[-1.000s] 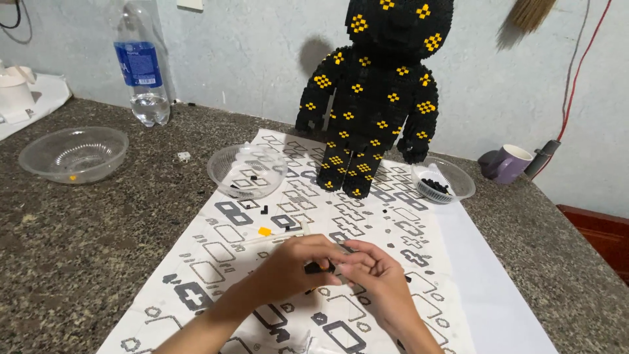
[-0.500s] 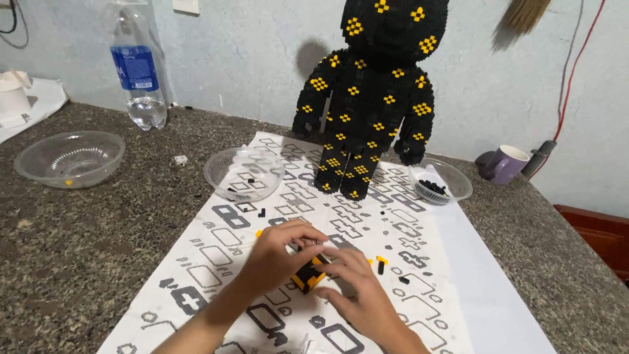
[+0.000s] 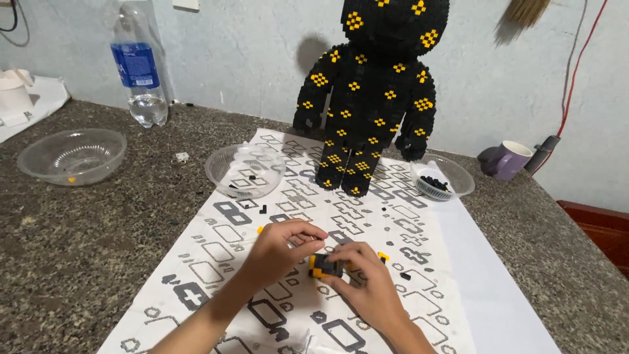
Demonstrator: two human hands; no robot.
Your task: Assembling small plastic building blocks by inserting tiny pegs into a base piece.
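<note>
My left hand [image 3: 280, 250] and my right hand [image 3: 364, 282] meet over a printed instruction sheet [image 3: 236, 236], both gripping a small black and yellow block assembly [image 3: 323, 265] between their fingertips. A few loose black and yellow bricks [image 3: 393, 262] lie on the sheet just right of the hands. Behind them stands a tall black block figure [image 3: 373, 92] with yellow diamond patches, its feet on the far end of the sheet.
A clear bowl [image 3: 242, 172] sits on the sheet's left edge, another clear bowl [image 3: 71, 156] at far left, and a bowl of black bricks [image 3: 440, 177] right of the figure. A water bottle [image 3: 139, 65] and purple mug [image 3: 508, 160] stand by the wall on the granite counter [image 3: 78, 229].
My hands have shifted slightly and the small black and yellow assembly now shows between my fingertips. The view has tilted up a little.
</note>
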